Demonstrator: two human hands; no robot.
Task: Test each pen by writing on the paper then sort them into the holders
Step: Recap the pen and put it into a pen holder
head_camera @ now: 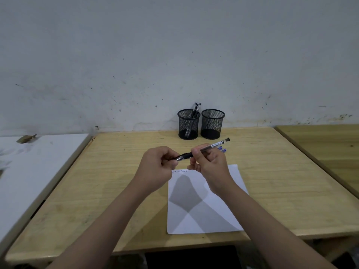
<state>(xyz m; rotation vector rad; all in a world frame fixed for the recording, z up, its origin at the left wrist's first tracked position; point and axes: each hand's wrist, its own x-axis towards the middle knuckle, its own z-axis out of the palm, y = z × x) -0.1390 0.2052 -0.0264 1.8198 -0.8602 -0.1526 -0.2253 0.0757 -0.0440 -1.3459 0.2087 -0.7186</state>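
A black pen (pixel 213 146) is held level above the top of the white paper (pixel 204 214). My right hand (pixel 209 167) grips its barrel, and my left hand (pixel 157 166) pinches its tip end; whether a cap is there is hidden by my fingers. The paper carries a short line of writing near its top edge. Two black mesh holders stand at the back of the table: the left holder (pixel 188 124) has two dark pens in it, and the right holder (pixel 212 123) looks empty. Blue pens (pixel 223 149) lie on the table behind my right hand.
The wooden table (pixel 108 191) meets a white wall at the back. A white surface (pixel 29 171) adjoins on the left and another wooden table (pixel 330 144) on the right. A dark object (pixel 191 256) sits below the front edge.
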